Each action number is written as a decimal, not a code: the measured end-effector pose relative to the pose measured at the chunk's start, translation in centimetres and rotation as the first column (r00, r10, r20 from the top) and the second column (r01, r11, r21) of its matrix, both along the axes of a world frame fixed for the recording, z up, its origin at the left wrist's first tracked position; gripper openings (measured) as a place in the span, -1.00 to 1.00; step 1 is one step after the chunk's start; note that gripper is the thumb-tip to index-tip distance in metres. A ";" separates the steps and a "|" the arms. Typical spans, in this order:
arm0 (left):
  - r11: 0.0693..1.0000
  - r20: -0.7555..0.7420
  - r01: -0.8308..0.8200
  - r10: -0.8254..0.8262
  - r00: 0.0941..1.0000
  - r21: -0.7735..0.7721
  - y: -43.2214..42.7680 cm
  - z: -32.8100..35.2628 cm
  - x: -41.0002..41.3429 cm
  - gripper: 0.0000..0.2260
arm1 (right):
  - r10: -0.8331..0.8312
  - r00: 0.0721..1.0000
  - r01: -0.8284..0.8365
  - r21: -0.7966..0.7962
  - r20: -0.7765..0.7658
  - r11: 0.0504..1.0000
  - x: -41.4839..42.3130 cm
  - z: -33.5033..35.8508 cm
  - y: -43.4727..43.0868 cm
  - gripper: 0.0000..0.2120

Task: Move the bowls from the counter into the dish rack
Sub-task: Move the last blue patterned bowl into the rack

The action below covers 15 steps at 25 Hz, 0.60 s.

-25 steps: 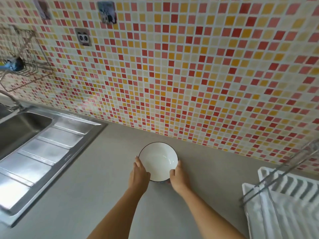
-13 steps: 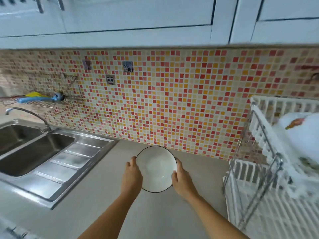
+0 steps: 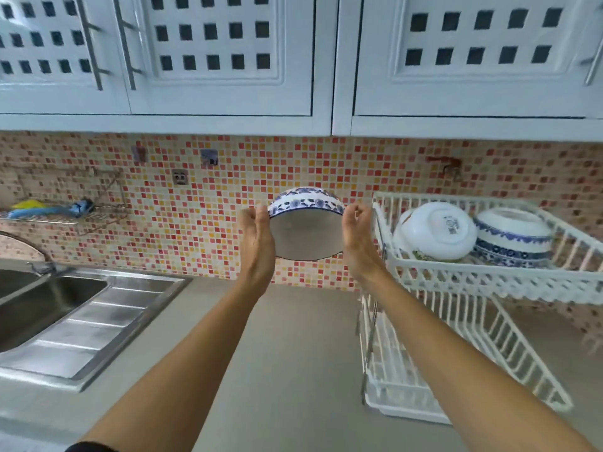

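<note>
A white bowl (image 3: 305, 233) with a blue pattern on its outside is held up in the air, tipped so its opening faces me. My left hand (image 3: 257, 243) grips its left rim and my right hand (image 3: 357, 239) grips its right rim. It hangs well above the grey counter (image 3: 293, 353), just left of the white two-tier dish rack (image 3: 456, 275). On the rack's upper tier lie two bowls upside down: a white bowl (image 3: 437, 231) and a blue-patterned bowl (image 3: 514, 238).
A steel sink (image 3: 49, 305) with a drainboard lies at the left. A wire wall shelf (image 3: 65, 213) holds blue and yellow items. White cupboards (image 3: 228, 60) hang overhead. Mosaic tiles cover the wall behind.
Both hands have lifted the bowl off the counter, raised it high and tipped it toward me. The view has tilted up, bringing the rack's upper tier and the cupboards into sight.
</note>
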<state>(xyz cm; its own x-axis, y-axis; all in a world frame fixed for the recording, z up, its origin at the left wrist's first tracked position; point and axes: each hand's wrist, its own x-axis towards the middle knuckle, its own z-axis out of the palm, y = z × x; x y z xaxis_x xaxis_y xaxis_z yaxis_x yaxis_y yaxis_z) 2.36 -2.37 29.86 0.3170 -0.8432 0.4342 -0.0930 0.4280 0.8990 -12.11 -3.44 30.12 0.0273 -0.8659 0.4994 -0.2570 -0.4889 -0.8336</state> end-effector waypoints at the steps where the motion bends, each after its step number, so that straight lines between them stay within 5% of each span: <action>1: 0.999 -0.023 0.041 -0.041 0.999 -0.031 0.2 1.1 -0.8 -0.72 | 0.025 0.999 -0.025 -0.015 0.030 1.000 -1.0 1.5 0.6 -0.74; 6: 0.970 -0.017 0.214 -0.217 0.976 -0.116 -0.4 4.0 -5.4 -0.52 | 0.133 0.986 -0.134 0.002 0.098 0.991 -7.9 5.8 1.8 -0.38; 12: 0.892 0.096 0.415 -0.404 0.910 -0.181 -2.5 5.8 -15.4 -0.42 | 0.157 0.985 -0.159 0.014 0.072 0.987 -19.8 7.3 1.8 -0.16; 15: 0.863 0.143 0.479 -0.460 0.876 -0.158 -4.2 5.8 -21.1 -0.42 | 0.129 0.990 -0.132 0.050 0.055 0.990 -25.8 7.3 1.6 -0.22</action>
<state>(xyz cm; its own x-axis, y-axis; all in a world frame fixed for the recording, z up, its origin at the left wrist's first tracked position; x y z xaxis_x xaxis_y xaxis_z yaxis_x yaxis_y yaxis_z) -18.74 -6.57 35.67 -0.1486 -0.7839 0.6028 0.0776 0.5985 0.7974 -37.95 -1.84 37.43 0.1169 -0.8820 0.4564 -0.1496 -0.4700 -0.8699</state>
